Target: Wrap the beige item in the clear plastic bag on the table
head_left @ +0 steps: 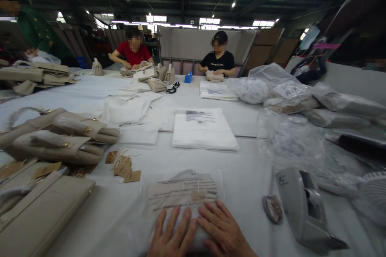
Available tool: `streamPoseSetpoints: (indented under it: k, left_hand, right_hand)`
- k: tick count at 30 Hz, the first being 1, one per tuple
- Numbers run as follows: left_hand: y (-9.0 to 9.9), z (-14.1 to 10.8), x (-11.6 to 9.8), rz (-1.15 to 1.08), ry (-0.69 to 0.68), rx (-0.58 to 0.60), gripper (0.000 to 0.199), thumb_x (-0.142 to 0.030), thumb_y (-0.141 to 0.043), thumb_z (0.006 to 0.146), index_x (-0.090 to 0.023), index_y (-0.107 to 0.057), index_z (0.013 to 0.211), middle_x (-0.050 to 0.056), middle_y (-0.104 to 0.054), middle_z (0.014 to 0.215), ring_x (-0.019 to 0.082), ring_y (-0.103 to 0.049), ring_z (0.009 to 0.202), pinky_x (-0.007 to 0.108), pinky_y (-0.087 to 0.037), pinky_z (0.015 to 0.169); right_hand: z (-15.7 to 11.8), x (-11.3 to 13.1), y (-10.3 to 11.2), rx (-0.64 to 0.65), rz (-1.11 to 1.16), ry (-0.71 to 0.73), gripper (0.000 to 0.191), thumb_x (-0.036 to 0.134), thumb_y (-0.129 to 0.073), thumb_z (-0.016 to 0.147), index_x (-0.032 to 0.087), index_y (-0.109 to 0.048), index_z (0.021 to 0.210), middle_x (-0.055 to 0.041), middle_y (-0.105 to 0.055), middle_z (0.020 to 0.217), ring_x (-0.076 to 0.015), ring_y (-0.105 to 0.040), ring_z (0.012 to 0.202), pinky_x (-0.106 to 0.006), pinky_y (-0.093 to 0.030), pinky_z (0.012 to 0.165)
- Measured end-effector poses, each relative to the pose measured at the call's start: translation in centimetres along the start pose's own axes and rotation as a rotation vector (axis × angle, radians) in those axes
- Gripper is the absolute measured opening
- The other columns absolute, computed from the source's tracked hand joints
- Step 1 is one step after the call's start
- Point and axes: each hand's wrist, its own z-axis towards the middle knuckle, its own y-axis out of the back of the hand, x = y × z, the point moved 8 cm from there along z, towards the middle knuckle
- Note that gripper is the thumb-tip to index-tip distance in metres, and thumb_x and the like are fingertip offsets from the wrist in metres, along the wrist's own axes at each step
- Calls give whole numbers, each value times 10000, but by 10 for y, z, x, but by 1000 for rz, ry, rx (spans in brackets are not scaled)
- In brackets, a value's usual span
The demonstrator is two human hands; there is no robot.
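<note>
Directly before me lies a clear plastic bag (183, 186) with printed text, and something beige shows through it. My left hand (173, 231) rests flat on its near part, fingers spread. Beside it, my right hand (224, 229) presses on the same bag with fingers stretched out; its thumb side meets the left hand's side. Neither hand grips anything. What lies under my palms is hidden. Brown paper tags (123, 168) with white strings are left of the bag. Beyond it sits a stack of white printed bags (205, 130).
Beige handbags (60, 136) are piled on the left. At right stand a grey tape dispenser (301, 209), a tape roll (273, 209), a white fan (372, 192) and wrapped plastic packages (286, 92). Across the table, two people handle bags; another person stands far left.
</note>
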Motion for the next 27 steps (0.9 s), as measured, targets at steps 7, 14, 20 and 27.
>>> streamPoseSetpoints:
  k: [7, 14, 20, 27]
  left_hand:
    - [-2, 5, 14, -2, 5, 13, 464, -431, -574, 842, -312, -539, 1290, 21, -433, 1493, 337, -279, 1411, 582, -99, 1190]
    - [8, 10, 20, -64, 10, -102, 370, -432, -592, 825, -323, -615, 1178, 2, -453, 1479, 299, -295, 1408, 541, -131, 1193]
    - [4, 13, 16, -54, -8, -58, 381, -456, -578, 828, -337, -607, 1188, 4, -542, 1400, 298, -380, 1340, 538, -134, 1179]
    - [-6, 6, 13, -174, 90, 24, 666, -741, -512, 745, -376, -515, 1302, -2, -622, 1299, 294, -473, 1205, 522, -18, 1188]
  right_hand:
    - [-8, -9, -9, -178, -13, -122, 486, 358, -545, 885, 216, -487, 1346, -63, -575, 1339, -249, -448, 1309, -489, -360, 1112]
    - [-19, -3, -13, -327, 12, -175, 480, 371, -545, 878, 177, -505, 1314, -104, -616, 1278, -258, -507, 1257, -483, -389, 1091]
    - [-22, -6, -16, -329, 66, -204, 442, 371, -513, 901, 166, -510, 1292, -111, -590, 1307, -253, -473, 1287, -496, -365, 1104]
    - [-25, -6, -17, -312, 136, -253, 454, 373, -513, 907, 191, -483, 1323, -117, -565, 1335, -272, -475, 1285, -535, -359, 1099]
